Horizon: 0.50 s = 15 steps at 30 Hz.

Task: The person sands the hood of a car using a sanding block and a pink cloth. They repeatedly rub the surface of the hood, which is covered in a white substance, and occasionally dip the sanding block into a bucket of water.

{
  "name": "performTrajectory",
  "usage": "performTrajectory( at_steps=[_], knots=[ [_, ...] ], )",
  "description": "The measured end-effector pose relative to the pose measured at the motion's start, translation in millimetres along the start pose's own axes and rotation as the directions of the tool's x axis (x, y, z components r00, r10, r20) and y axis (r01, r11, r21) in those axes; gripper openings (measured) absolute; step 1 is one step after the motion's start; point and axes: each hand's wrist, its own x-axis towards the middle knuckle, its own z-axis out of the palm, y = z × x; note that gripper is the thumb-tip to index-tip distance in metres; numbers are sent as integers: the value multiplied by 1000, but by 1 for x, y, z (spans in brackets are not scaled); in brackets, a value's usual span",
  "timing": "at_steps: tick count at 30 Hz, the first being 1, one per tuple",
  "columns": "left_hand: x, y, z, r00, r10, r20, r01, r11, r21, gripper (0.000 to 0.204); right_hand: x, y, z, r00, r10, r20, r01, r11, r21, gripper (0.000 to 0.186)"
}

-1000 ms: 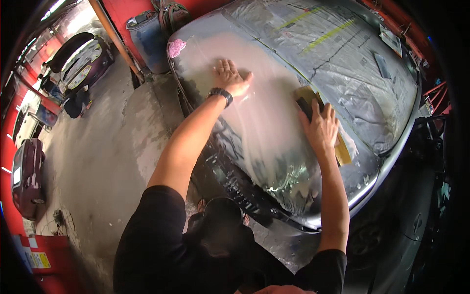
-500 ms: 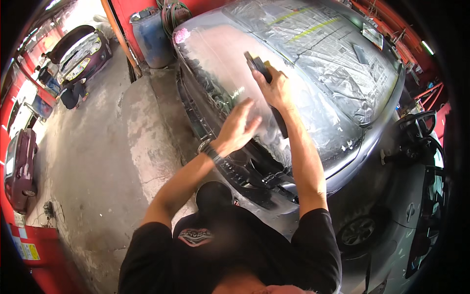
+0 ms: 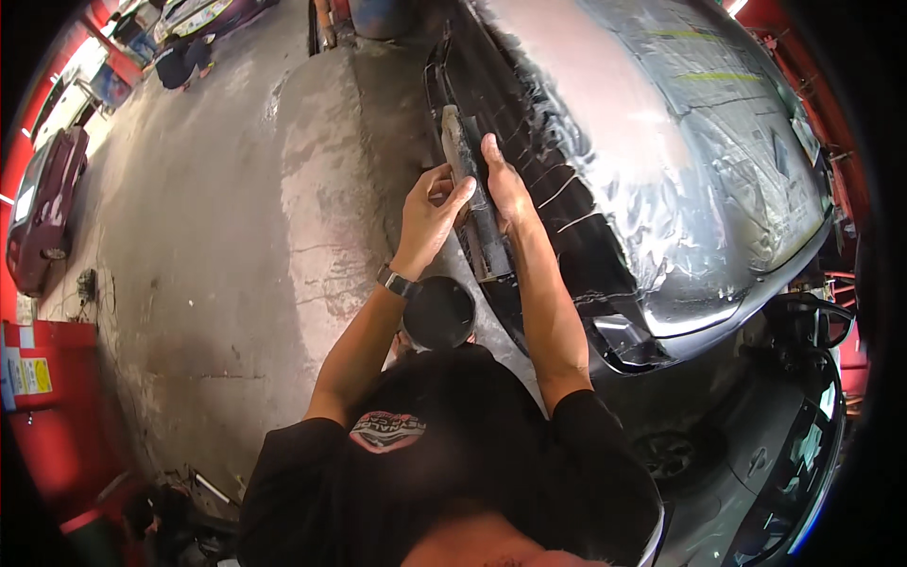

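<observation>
A long, narrow sanding block (image 3: 485,236) is held between my two hands, tilted up on its side, just off the front of a car. My left hand (image 3: 430,215) pinches its left side, thumb across the edge and fingers bent behind. Along the other side, my right hand (image 3: 508,194) grips it with the thumb pointing up; its fingers are mostly hidden behind the block. To the right lies the car's hood (image 3: 567,61), with a pinkish-white sanded patch and wet-looking grey streaks. The black front end (image 3: 576,213) of the car sits just beyond my right hand.
Masking paper (image 3: 756,151) covers the windshield area. A dark grey car (image 3: 746,463) stands at the lower right. Stained concrete floor (image 3: 227,236) stretches left toward a maroon car (image 3: 49,203). Farther back, a person in dark clothes (image 3: 179,61) crouches. A blue drum (image 3: 378,17) stands at the top.
My right hand has brought the sanding block off the hood, toward me and left. My left hand, open over the hood's edge before, now grips the block too. The view has shifted left.
</observation>
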Motion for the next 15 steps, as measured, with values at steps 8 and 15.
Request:
performTrajectory(
  at_steps=[8,15],
  knots=[
    [-22,-40,-44,976,-205,73,214,967,-137,59,10,87,-8,995,85,53,-76,985,-156,76],
    [-35,-70,-48,951,-205,233,197,979,60,38,-11,111,-34,1000,2,32,10,933,-359,72]
  ],
)
